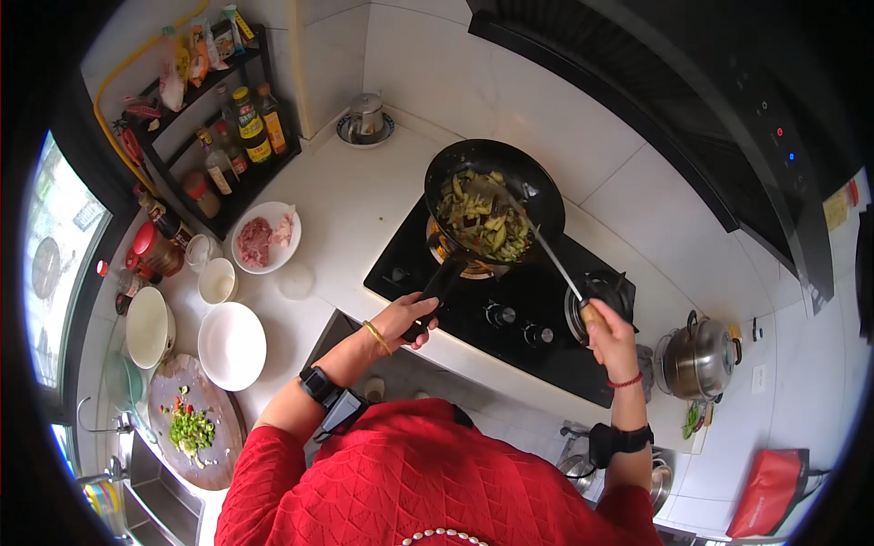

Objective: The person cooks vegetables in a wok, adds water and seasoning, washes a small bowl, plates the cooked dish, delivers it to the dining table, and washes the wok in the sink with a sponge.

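Note:
A black wok (pixel 537 177) sits tilted over the lit left burner of the black gas stove (pixel 455 314), with cut green and brownish vegetables (pixel 482 218) inside. Around the wok's black handle (pixel 446 280), my left hand (pixel 410 320) is closed. The wooden grip of a metal spatula (pixel 557 259) is in my right hand (pixel 610 341), to the right of the wok. The spatula's head lies among the vegetables.
At the left are a plate of raw meat (pixel 258 244), a white bowl (pixel 232 346), a cutting board (pixel 228 409) with chopped peppers, and a bottle rack (pixel 168 168). A steel pot (pixel 699 357) stands right of the stove; a range hood (pixel 637 82) hangs above.

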`<state>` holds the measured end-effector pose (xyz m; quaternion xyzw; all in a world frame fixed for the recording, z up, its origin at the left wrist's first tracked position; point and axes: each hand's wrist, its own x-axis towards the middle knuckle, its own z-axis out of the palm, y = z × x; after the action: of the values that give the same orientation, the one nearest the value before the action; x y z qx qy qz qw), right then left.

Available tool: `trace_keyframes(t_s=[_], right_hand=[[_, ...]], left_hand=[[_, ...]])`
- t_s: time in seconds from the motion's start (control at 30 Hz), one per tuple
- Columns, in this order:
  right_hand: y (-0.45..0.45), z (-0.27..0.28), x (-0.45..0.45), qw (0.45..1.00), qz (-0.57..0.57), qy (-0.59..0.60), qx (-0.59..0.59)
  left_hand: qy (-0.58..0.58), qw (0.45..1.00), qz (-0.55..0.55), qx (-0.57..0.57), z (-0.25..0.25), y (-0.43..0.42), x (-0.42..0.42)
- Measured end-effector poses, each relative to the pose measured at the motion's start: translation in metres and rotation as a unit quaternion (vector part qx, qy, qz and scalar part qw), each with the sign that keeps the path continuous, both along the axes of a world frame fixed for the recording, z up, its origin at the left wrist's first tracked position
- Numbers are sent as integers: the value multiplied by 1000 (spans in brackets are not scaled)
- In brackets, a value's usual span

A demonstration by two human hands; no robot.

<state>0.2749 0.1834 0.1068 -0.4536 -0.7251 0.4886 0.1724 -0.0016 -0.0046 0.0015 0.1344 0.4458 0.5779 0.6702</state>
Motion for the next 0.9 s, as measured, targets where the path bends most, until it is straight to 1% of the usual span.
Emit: trace_keyframes(t_s=[0.1, 0.2, 0.3, 0.33, 0.37, 0.4, 0.43, 0.5, 0.57, 0.67, 0.77, 0.8, 0.9], right_hand=[[26, -17, -20, 993, -20, 106, -44], [48, -32, -53, 994, -28, 92, -45], [43, -37, -66, 994, 17, 87, -71], [38, -32, -64, 996, 35, 36, -73], [33, -28, -58, 997, 77, 9, 20], [30, -24, -48, 986, 118, -17, 114], [29, -18, -37, 964, 159, -42, 207], [22, 12, -13, 910, 202, -50, 359], [-1, 63, 4, 883, 185, -161, 400], [-23, 104, 24, 819, 163, -282, 472], [-28, 114, 41, 810, 135, -262, 506], [-30, 120, 41, 826, 123, -268, 480], [-23, 120, 49, 912, 89, -174, 362]], left_hand=[[0, 1000, 3, 7, -2, 0, 2], [3, 1000, 4, -3, 2, 0, 3], [0, 1000, 5, 1, 2, 0, 3], [1, 1000, 3, 4, 1, 0, 3], [4, 1000, 4, -1, 2, -1, 3], [8, 1000, 5, -4, 3, -1, 3], [12, 1000, 5, -7, 3, -1, 3], [10, 1000, 5, -5, 2, -1, 2], [11, 1000, 1, -2, 2, -1, 0], [4, 1000, 0, -5, 5, -1, 1], [2, 1000, 1, -6, 4, 0, 0], [2, 1000, 1, -6, 3, 0, 0], [-1, 1000, -1, -8, 3, 1, 2]])
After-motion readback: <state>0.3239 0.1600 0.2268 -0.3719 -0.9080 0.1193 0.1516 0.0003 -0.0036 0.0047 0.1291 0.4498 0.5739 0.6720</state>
